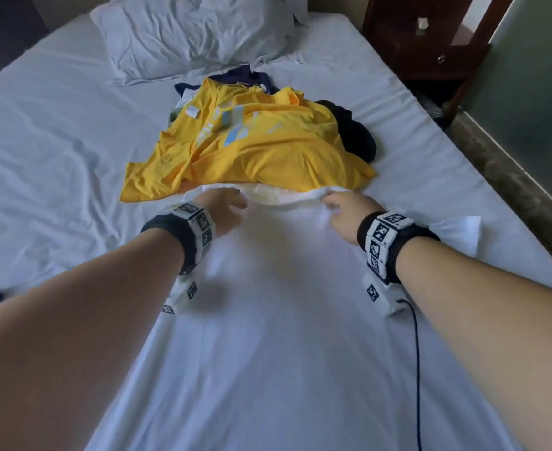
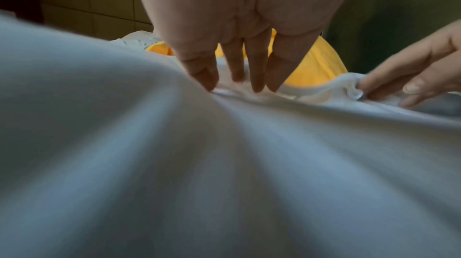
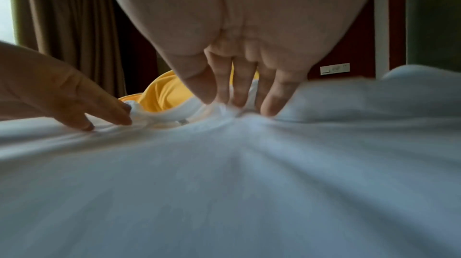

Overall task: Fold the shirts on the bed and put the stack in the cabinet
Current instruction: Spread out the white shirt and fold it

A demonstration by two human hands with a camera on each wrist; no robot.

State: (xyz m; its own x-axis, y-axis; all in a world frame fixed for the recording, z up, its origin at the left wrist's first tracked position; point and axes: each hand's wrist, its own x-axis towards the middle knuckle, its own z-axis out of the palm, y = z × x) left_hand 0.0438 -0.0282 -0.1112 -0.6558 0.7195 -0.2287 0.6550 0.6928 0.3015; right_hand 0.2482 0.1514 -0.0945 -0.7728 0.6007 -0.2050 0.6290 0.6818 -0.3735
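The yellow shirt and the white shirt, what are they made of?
Yellow shirt: looks like soft, thin knit cloth, matte, since it slumps in loose folds. White shirt: smooth, soft cloth too, probably cotton or a blend; it bunches into fine wrinkles where both hands pinch near its collar. The exact fibre can't be told.

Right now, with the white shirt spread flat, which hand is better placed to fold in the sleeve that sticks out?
Right, probably. The right hand pinches the white shirt at its collar, and the one visible sleeve lies just outside that wrist. The left hand would have to cross over.
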